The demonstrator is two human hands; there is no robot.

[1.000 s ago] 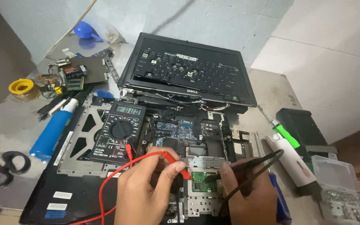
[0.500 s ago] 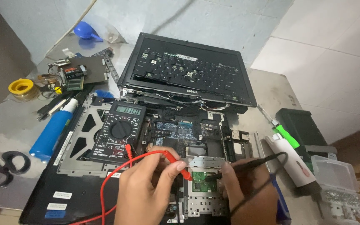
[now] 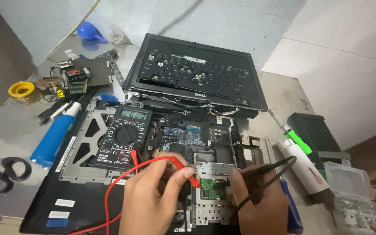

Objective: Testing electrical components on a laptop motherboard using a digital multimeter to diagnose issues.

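The left hand point(image 3: 153, 196) was pinched tight on the red probe point(image 3: 183, 167), its tip pressed down at the left edge of the small green board point(image 3: 208, 188). The right hand point(image 3: 257, 204) was clamped on the black probe point(image 3: 244, 175), tip touching that same green board from the right. Both hands sat low over the opened laptop base point(image 3: 88, 130). Just left of the green board and a little farther away lay the black meter point(image 3: 125, 137), its red lead looping back toward the left hand. Behind the meter, the lid with the loose keyboard point(image 3: 192, 72) leaned up. Left of the meter lay a blue can point(image 3: 53, 139), and beyond that, scissors point(image 3: 1, 169).
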